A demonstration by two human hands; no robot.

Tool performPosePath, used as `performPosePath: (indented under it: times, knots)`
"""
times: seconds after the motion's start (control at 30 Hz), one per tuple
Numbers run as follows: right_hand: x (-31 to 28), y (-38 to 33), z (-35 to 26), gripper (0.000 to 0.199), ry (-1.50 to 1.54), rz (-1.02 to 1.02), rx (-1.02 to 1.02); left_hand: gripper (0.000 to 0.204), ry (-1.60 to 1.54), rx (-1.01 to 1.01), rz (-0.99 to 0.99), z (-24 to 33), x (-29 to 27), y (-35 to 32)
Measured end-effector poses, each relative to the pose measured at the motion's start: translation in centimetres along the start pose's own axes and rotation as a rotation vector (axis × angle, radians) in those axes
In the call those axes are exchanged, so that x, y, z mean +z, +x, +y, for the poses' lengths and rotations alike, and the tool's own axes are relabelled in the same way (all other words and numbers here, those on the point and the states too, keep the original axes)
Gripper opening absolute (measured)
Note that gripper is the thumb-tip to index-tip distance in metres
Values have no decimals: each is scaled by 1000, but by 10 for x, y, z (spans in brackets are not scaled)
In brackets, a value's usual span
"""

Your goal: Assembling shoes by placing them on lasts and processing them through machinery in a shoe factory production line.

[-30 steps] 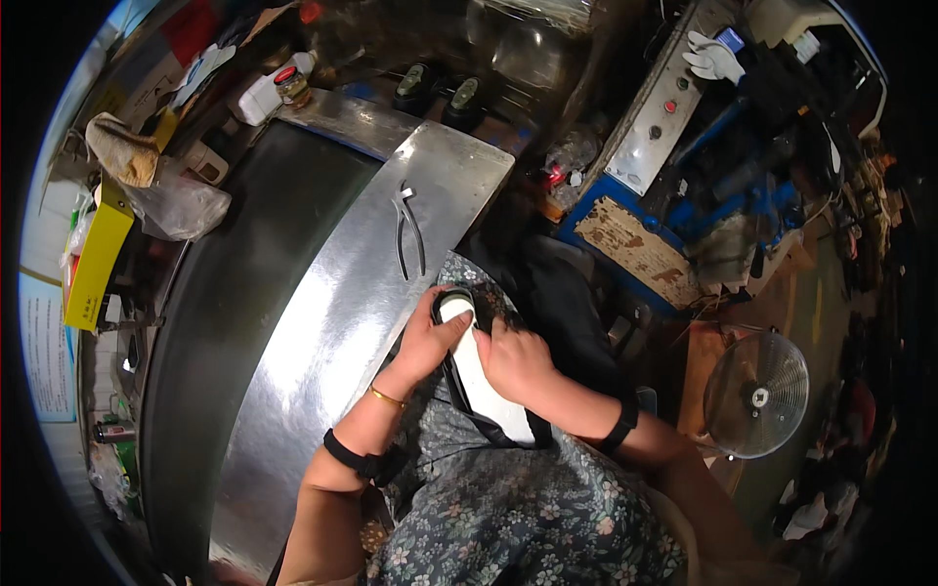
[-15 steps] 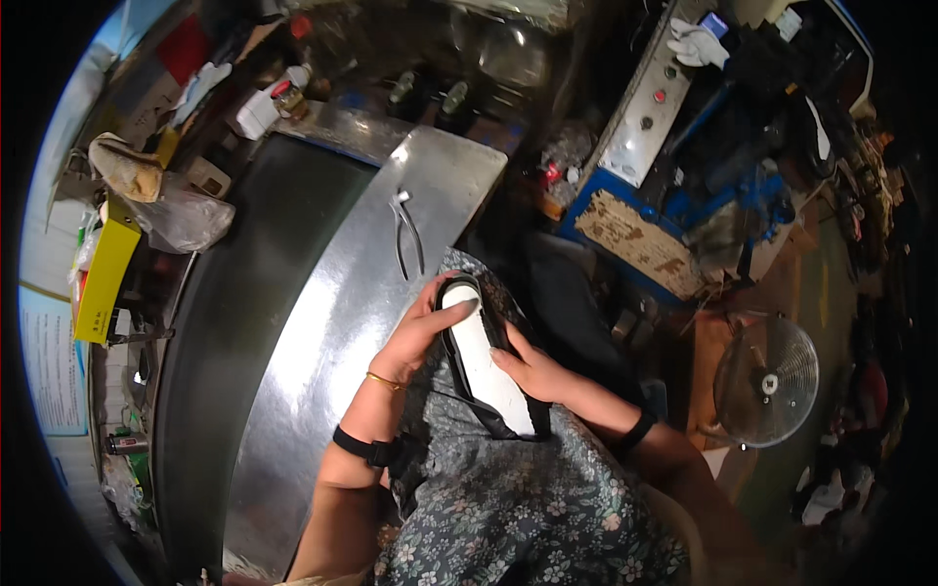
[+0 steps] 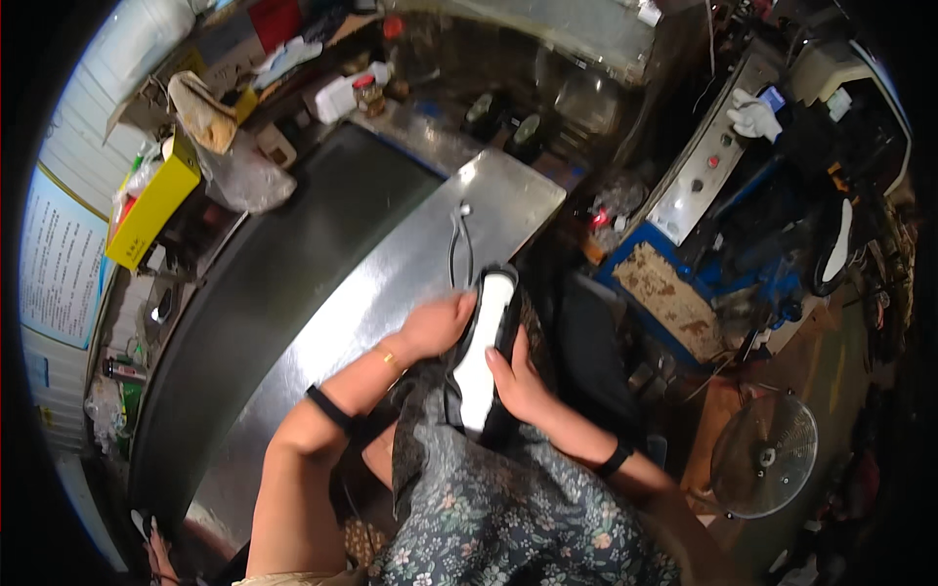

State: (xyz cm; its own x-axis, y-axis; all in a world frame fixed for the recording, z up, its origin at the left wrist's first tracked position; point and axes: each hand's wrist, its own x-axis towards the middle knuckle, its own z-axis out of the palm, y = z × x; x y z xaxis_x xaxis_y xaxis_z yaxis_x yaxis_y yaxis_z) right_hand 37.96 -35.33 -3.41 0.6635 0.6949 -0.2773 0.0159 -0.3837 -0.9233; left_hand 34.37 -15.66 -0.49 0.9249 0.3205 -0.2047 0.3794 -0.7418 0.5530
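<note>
A black shoe upper (image 3: 507,325) with a white insole (image 3: 478,370) facing up rests upright-tilted over my lap. My right hand (image 3: 523,381) grips its right side, thumb lying on the white insole. My left hand (image 3: 437,325) is closed at the shoe's upper left edge, its fingertips bunched and slightly blurred; what they hold, if anything, is hidden. Just beyond those fingers a pair of pincers (image 3: 460,244) lies on the metal tabletop (image 3: 391,283), handles toward me. I cannot tell whether the left fingers touch the handles.
A dark conveyor belt (image 3: 264,264) runs along the left of the metal top. At the right stand a blue-framed machine (image 3: 674,298) with a button panel (image 3: 699,184) and a round fan (image 3: 765,456). A yellow box (image 3: 153,210) sits at the far left.
My left hand has left the insole, where its thumb lay, and moved to the shoe's edge near the pincers. The shoe has turned, its top now leaning right. The whole view has shifted.
</note>
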Motion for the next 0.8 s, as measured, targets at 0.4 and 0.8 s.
performPosePath:
  times: [0.4,0.8]
  knots:
    - [-4,0,12,79,-32,33,-46,40,127,-111,12,27,36,-99]
    - [-257,44,-68,35,-383,124,-432,77,-896,-183,229,-7,-24,-124]
